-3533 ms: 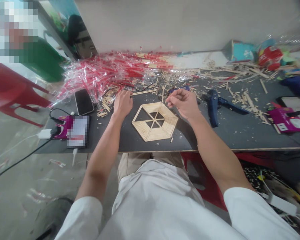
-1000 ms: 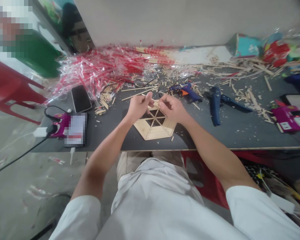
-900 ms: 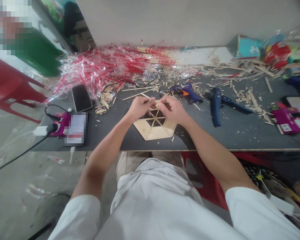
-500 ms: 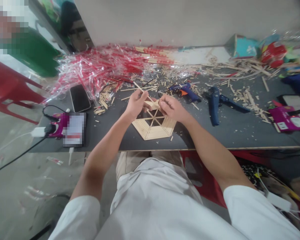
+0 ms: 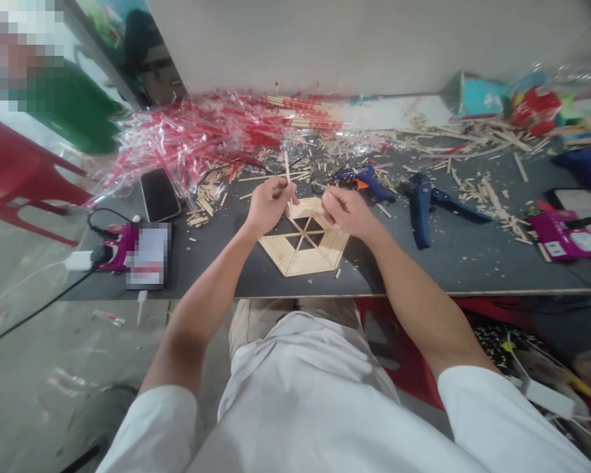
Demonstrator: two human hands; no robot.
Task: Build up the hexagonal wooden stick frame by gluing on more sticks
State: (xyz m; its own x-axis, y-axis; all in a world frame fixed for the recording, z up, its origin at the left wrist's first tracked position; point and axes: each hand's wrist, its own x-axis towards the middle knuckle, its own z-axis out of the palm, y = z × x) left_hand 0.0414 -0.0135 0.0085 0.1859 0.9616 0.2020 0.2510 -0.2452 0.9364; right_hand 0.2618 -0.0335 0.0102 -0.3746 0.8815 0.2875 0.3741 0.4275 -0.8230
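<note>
A hexagonal frame of thin wooden sticks [image 5: 311, 265] lies on the dark tabletop before me, with spokes meeting at its centre and gaps around them. Over its far left side, my left hand [image 5: 272, 205] is closed on a wooden stick [image 5: 287, 167] that points up and away. My right hand [image 5: 347, 211] is closed over the far right side of the frame; what its fingers pinch, if anything, is hidden. Beyond that hand lies a blue glue gun [image 5: 369, 182] with an orange trigger. Farther right rests a dark blue hand cutter [image 5: 420, 210], its handles spread.
Red-and-clear plastic wrappers [image 5: 201, 135] pile up at the back left. Cut stick pieces [image 5: 495, 203] litter the right side. A black phone [image 5: 160, 195] lies left, near a purple power strip [image 5: 119, 246]. Another purple power strip [image 5: 566, 234] sits at the right edge.
The stick in my left hand has swung from leaning left to nearly upright. My right hand has shifted slightly right, away from my left. The frame stays in place.
</note>
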